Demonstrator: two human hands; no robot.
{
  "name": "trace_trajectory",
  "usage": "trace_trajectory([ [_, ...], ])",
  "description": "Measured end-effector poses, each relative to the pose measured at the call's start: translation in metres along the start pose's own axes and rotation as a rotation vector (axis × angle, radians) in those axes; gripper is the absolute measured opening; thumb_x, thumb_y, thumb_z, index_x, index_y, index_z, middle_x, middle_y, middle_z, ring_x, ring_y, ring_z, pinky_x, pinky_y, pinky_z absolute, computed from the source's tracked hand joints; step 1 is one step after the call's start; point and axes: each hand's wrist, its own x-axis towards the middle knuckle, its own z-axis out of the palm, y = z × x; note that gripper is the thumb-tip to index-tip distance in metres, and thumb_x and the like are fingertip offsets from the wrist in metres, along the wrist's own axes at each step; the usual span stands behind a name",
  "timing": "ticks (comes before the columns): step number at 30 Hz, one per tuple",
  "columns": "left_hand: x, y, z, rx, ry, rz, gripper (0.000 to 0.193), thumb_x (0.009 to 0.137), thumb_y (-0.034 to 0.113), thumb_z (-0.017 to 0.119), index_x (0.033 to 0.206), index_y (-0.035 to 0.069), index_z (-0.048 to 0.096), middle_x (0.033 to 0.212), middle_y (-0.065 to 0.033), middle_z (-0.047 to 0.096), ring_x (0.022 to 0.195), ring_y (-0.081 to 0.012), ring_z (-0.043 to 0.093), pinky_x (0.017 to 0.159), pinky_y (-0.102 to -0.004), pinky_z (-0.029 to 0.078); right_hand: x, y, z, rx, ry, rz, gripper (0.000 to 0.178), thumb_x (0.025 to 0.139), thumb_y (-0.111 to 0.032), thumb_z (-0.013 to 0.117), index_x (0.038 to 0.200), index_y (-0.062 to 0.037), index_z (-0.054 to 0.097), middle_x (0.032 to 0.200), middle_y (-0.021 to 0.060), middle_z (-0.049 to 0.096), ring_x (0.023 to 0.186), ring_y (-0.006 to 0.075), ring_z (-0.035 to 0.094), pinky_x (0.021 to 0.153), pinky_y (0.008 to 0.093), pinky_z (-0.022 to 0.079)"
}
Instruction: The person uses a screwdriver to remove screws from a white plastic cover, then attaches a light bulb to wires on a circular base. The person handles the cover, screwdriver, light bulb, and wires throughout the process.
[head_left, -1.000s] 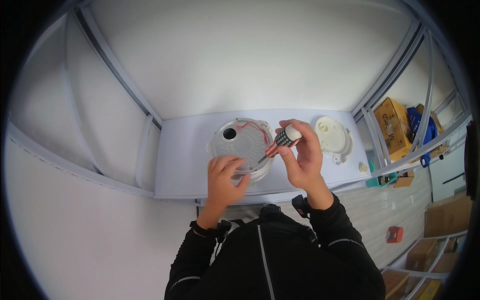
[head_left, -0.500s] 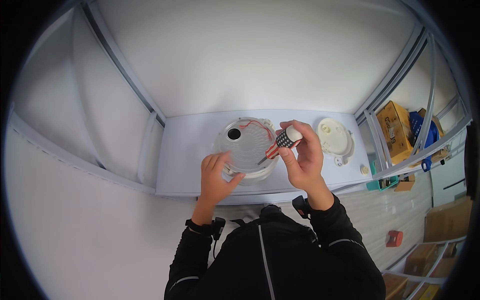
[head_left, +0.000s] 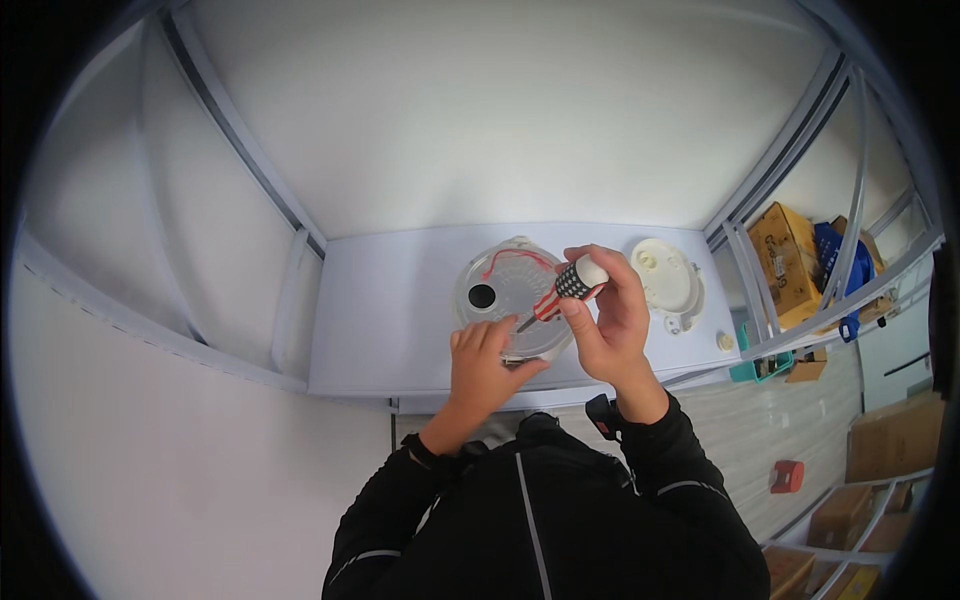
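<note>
A round clear-and-grey housing [head_left: 497,290] with a black round part and a red wire inside lies on the white bench [head_left: 390,310]. My left hand [head_left: 484,362] rests on its near rim, fingers curled against the edge. My right hand [head_left: 608,315] grips a screwdriver [head_left: 562,288] with a black, white and red handle, its tip angled down-left into the housing.
A round white cover [head_left: 665,277] lies on the bench to the right, with a small white piece [head_left: 724,341] near it. White panels enclose the bench at the back and left. Cardboard boxes [head_left: 782,252] and a blue item sit on shelves at right; a red object [head_left: 787,476] is on the floor.
My left hand has shifted slightly along the housing's near rim. My right hand and the screwdriver stay over the housing, barely moved.
</note>
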Motion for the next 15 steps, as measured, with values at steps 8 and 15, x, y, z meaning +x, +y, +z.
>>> trace_trajectory([
  [8, -0.002, -0.042, -0.030, -0.129, -0.025, 0.164, 0.042, 0.076, 0.020, 0.091, 0.113, 0.008, 0.075, 0.110, -0.0077, 0.074, 0.110, -0.0296, 0.067, 0.090, -0.0425, 0.053, 0.001, 0.004, -0.003, 0.027, 0.012, 0.029, 0.057, 0.099, -0.002, 0.073, 0.151, 0.0013, 0.049, 0.137, 0.0200, 0.059, 0.117, 0.0250, 0.064, 0.100, 0.0387, 0.055],
  [15, -0.002, -0.040, -0.030, -0.015, -0.056, 0.192, 0.022, 0.078, 0.021, 0.088, 0.097, 0.016, 0.079, 0.110, 0.0044, 0.075, 0.113, -0.0221, 0.065, 0.095, -0.0394, 0.040, 0.001, 0.002, 0.005, 0.040, -0.098, 0.037, 0.059, 0.100, 0.000, 0.071, 0.153, -0.0001, 0.046, 0.137, 0.0217, 0.061, 0.115, 0.0256, 0.067, 0.096, 0.0374, 0.056],
])
